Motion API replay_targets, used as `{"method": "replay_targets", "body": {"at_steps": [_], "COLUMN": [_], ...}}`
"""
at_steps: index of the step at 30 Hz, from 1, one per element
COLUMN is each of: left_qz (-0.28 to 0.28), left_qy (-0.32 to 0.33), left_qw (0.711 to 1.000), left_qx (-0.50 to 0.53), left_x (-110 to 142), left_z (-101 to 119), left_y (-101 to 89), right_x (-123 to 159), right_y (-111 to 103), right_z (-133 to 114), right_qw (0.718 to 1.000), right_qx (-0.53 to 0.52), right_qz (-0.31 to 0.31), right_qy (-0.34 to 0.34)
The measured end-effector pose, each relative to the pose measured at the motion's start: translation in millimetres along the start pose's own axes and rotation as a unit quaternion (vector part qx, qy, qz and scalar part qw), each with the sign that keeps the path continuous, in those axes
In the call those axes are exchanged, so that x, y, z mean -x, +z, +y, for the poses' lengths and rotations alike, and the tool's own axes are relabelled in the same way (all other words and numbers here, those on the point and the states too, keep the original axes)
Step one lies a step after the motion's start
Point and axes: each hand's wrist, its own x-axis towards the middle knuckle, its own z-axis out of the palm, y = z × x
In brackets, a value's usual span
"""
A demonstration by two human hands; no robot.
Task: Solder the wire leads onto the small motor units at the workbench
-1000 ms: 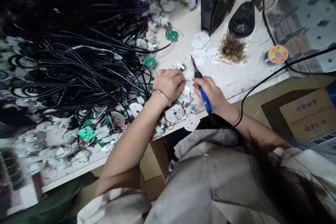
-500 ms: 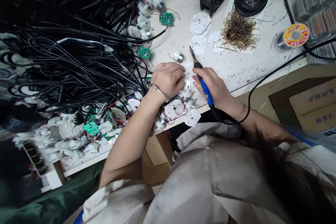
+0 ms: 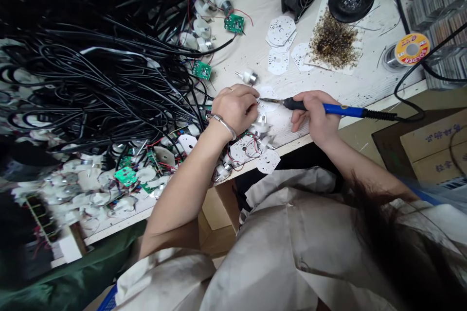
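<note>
Beside cables [image 3: 146, 92], left hand [image 3: 235, 109]; soldering iron [image 3: 328, 108], right hand [image 3: 315, 115]

1. Shirt [image 3: 255, 248]: pale grey-beige cloth, loosely cut and creased, with soft folds over the front and darker shading in the hollows.
2. Placket [image 3: 290, 238]: a seam line running down the shirt's front, with a small round button [image 3: 291, 204] near the hem; the button's exact colour is too small to tell.
3. Hem [image 3: 292, 180]: wavy and flared, in the same pale cloth.
4. Sleeves [image 3: 164, 272]: short, wide and rumpled, matching the shirt.
5. Bracelet [image 3: 225, 127]: silver-coloured metal, a rounded band with coiled detailing, on the left wrist.
6. Ring [image 3: 231, 90]: thin, on a finger of the left hand [image 3: 235, 109].
7. Hair [image 3: 390, 248]: long, dark, loose strands over the shirt's right side.
8. Black clothing [image 3: 302, 158]: partly visible beyond the hem.
</note>
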Motion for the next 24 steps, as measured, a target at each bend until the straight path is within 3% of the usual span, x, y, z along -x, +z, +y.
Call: {"method": "replay_targets", "body": {"at_steps": [8,13,19,24], "left_qz": [-0.002,-0.007,-0.017,-0.018], "left_qy": [-0.014,-0.014,-0.028,-0.028], "left_qw": [1.0,1.0,0.999,0.999], "left_qx": [-0.005,0.005,0.017,0.011], "left_x": [-0.4,-0.3,-0.4,-0.8], "left_z": [2.8,2.8,3.4,3.9], "left_y": [0.4,-0.3,-1.6,-1.6], "right_x": [-0.7,-1.0,-2.7,-3.6], "right_y": [2.1,2.1,2.0,0.8], "right_z": [-4.0,-4.1,-4.5,-3.3], "right_qw": [0.999,0.999,0.998,0.998], "right_qx": [0.004,0.0,-0.004,-0.009], "right_qz": [-0.021,-0.001,-0.041,-0.031], "right_qy": [0.042,0.043,0.056,0.061]}}
